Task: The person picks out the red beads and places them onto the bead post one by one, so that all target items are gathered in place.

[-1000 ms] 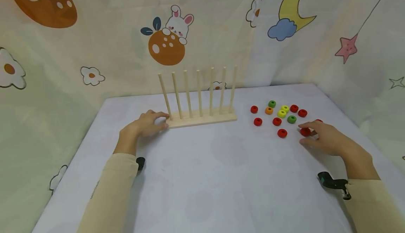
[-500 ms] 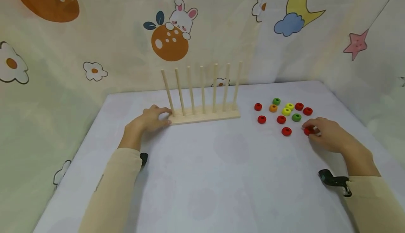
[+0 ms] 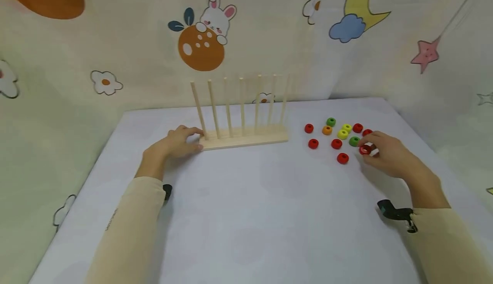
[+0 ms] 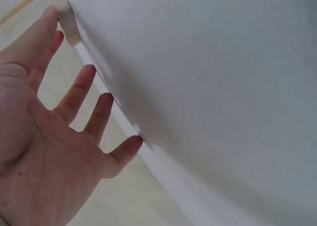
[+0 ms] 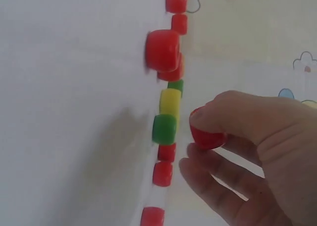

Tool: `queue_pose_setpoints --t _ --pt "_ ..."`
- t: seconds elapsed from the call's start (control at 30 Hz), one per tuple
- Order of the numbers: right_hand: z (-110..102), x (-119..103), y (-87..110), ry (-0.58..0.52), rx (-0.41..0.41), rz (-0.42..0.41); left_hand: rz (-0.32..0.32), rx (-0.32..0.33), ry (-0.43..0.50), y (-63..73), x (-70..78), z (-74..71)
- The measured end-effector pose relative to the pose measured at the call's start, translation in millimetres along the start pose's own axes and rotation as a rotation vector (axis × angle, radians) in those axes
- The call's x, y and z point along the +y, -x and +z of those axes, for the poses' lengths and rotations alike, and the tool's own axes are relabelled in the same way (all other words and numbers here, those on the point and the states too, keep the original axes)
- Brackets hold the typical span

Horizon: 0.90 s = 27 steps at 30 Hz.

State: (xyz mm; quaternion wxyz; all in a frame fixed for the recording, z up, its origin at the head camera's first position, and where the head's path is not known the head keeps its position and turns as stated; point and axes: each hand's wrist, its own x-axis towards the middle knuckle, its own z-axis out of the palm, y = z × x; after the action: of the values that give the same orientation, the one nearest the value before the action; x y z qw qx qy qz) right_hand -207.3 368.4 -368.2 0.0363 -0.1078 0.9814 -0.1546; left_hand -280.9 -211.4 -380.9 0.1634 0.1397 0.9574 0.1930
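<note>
A wooden peg stand (image 3: 246,140) with a row of several bare upright pegs is at the back of the white table. My left hand (image 3: 175,142) grips the left end of its base between thumb and index finger; in the left wrist view, the thumb (image 4: 42,32) lies against the wood and the other fingers are spread. At the right, my right hand (image 3: 394,157) pinches a red bead (image 5: 207,134) between thumb and fingers, held up off the table. Beside it lies a scattered group of beads, including a green bead (image 3: 354,141) and a red bead (image 3: 343,158).
More loose beads lie on the table: two yellow, such as this yellow bead (image 3: 343,134), an orange bead (image 3: 327,130), another green one and several red ones. Behind the white table (image 3: 250,215) hangs a printed cloth (image 3: 135,40).
My right hand has closed its fingers on the red bead, picked it up and moved it slightly left. My left hand stays at the stand's end; the head view has shifted a little.
</note>
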Motion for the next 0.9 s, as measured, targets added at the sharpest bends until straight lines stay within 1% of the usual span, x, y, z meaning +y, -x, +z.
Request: queue_pose_setpoints --t 0.1,0.13,0.2,0.37,0.5,0.57,0.67,0.8,0.9 --pt "7 -20 -14.6 -0.044 0.037 -0.064 -0.022 0.014 -0.018 16.0 -15.4 -7.6" --pt "9 -25 -17.5 -0.056 0.05 -0.08 -0.027 0.018 -0.026 19.5 -18.8 -9.4" --pt "10 -30 -18.5 -0.064 0.079 -0.092 -0.025 0.017 -0.02 21.0 -21.2 -10.4" --pt "5 -32 -9.5 -0.055 0.139 -0.088 -0.016 -0.006 0.055 7.0 -15.5 -5.4" --pt "1 -37 -9.9 -0.029 0.145 -0.138 -0.031 -0.023 0.078 -1.4 -10.2 -4.6" --pt "-2 -42 -13.7 -0.018 0.148 -0.175 -0.035 -0.023 0.075 -3.0 -9.2 -5.4" --pt "-6 -51 -20.3 -0.034 0.152 -0.22 -0.041 -0.028 0.08 -3.4 -8.9 -5.7" --pt "-10 -62 -27.6 -0.067 0.161 -0.26 -0.035 -0.037 0.094 -4.6 -9.3 -1.3" --pt "-13 -67 -32.3 -0.072 0.162 -0.3 -0.037 -0.037 0.107 -5.8 -9.0 2.9"
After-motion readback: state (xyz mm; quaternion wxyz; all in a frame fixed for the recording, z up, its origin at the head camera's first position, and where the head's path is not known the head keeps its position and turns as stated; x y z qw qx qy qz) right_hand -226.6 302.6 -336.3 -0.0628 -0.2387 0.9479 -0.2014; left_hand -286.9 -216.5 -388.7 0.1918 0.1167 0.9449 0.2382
